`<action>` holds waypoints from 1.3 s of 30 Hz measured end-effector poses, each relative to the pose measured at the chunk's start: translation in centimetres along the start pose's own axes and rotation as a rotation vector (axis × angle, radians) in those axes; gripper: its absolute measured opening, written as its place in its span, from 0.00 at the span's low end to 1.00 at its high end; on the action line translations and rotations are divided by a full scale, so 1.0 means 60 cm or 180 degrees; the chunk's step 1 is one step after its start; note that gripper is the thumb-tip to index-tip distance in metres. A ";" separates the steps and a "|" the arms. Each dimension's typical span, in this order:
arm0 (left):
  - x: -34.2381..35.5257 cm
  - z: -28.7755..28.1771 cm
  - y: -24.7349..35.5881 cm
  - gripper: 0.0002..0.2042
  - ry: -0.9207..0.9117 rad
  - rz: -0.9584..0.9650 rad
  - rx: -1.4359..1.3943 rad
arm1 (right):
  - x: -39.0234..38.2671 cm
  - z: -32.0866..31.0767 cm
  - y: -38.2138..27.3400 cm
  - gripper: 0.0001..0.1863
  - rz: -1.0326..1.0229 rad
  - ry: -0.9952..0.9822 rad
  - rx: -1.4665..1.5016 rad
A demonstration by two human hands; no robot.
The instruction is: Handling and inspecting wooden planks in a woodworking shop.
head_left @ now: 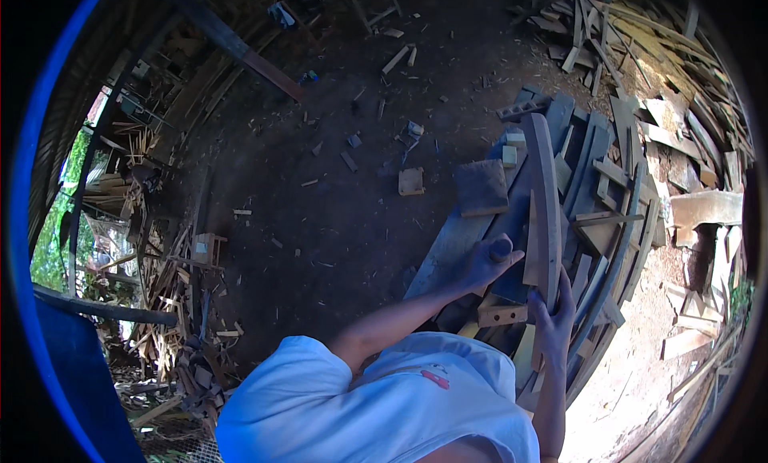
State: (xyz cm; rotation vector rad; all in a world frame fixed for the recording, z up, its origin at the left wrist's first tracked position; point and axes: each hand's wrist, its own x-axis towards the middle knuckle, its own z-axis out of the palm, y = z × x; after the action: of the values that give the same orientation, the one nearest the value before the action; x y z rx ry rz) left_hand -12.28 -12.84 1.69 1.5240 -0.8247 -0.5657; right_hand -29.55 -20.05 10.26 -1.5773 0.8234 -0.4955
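Observation:
My right hand is closed around the near end of a long wooden board, which stands on edge and looks curved in this view. Its far end reaches out over a pile of planks. Just left of the board, my left hand grips a dark, round-ended object; most of it is hidden by the fingers, so its kind is unclear. Below the hands lies a short wooden block with holes. A square dark wood piece rests on the planks beyond my left hand.
Stacked planks spread beneath and beyond my hands. Wood scraps, including a small square block, are strewn on the dark floor. More scrap wood is heaped at the right. A wooden beam crosses the upper left.

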 end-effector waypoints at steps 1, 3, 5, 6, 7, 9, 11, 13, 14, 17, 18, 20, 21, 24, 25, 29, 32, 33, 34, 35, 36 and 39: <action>-0.001 0.001 -0.010 0.12 0.0027 0.0084 0.0151 | 0.002 0.002 -0.015 0.38 -0.0156 -0.0016 0.0011; -0.005 -0.005 -0.008 0.11 0.0052 0.0001 0.0301 | -0.012 0.004 -0.039 0.39 -0.0589 0.0065 0.0039; -0.010 -0.001 -0.004 0.10 0.0030 -0.0131 0.0438 | -0.015 0.010 -0.054 0.40 -0.0981 0.0042 -0.0317; -0.014 0.004 -0.003 0.08 0.0131 0.0112 0.0103 | -0.015 0.011 -0.057 0.40 -0.1301 0.0025 -0.0675; -0.019 0.009 0.002 0.07 0.0219 0.0364 -0.0238 | -0.016 0.011 -0.049 0.41 -0.1106 -0.0126 -0.1096; -0.031 0.005 -0.062 0.06 -0.0033 0.0082 -0.0367 | -0.006 0.008 -0.028 0.42 -0.0916 -0.0369 -0.1508; -0.026 0.011 -0.058 0.08 -0.0086 -0.0058 -0.0600 | -0.005 0.003 -0.020 0.43 -0.0918 -0.0457 -0.1793; -0.024 0.014 -0.007 0.09 0.0027 0.0180 -0.0291 | -0.010 0.000 -0.025 0.43 -0.0985 -0.0284 -0.1539; -0.022 0.012 0.005 0.10 0.0158 0.0366 0.0028 | -0.014 0.001 -0.027 0.43 -0.1016 -0.0154 -0.1267; -0.019 0.007 -0.032 0.10 0.0097 0.0173 0.0023 | -0.021 0.016 -0.023 0.44 -0.1128 -0.0187 -0.1447; -0.022 0.004 -0.050 0.10 0.0122 0.0197 0.0010 | -0.020 0.021 -0.019 0.44 -0.1021 -0.0282 -0.1752; -0.021 -0.001 -0.064 0.10 -0.0047 0.0139 -0.0410 | -0.010 0.020 -0.010 0.42 -0.0881 -0.0556 -0.2222; -0.026 -0.005 -0.071 0.09 -0.0082 0.0106 -0.0443 | -0.013 0.022 -0.007 0.42 -0.0819 -0.0572 -0.2066; -0.021 -0.002 -0.059 0.07 0.0079 0.0043 -0.0806 | -0.019 0.027 0.018 0.40 -0.0834 -0.0536 -0.1634; -0.018 0.000 -0.054 0.07 0.0127 0.0101 -0.0821 | -0.021 0.029 0.024 0.39 -0.0642 -0.0428 -0.1392; 0.012 -0.028 -0.044 0.09 0.1075 -0.0524 -0.0864 | -0.013 0.023 0.073 0.38 -0.0462 -0.0202 -0.1422; 0.039 -0.057 -0.070 0.12 0.1722 -0.1315 -0.0901 | -0.007 0.017 0.109 0.38 -0.0243 -0.0194 -0.1755; 0.045 -0.077 -0.090 0.13 0.2068 -0.1110 -0.1377 | -0.006 0.019 0.113 0.38 -0.0025 -0.0334 -0.1961; 0.044 -0.092 -0.105 0.13 0.2399 -0.0905 -0.1860 | -0.005 0.018 0.123 0.39 0.0207 -0.0464 -0.2173; 0.043 -0.105 -0.103 0.14 0.2516 -0.1070 -0.2248 | 0.001 0.015 0.153 0.39 0.0339 -0.0547 -0.2464; 0.042 -0.125 -0.101 0.14 0.2634 -0.1234 -0.2643 | 0.003 0.016 0.180 0.39 0.0335 -0.0546 -0.2515; 0.035 -0.159 -0.103 0.14 0.2715 -0.1258 -0.2463 | 0.012 0.001 0.290 0.43 0.0430 -0.1035 -0.3049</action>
State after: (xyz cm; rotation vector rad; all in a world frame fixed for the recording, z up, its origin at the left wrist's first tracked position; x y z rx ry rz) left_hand -2.62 -8.45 -2.92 1.0234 0.3464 -0.3808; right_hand -32.98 -20.86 -6.77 -2.3592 0.9599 0.3247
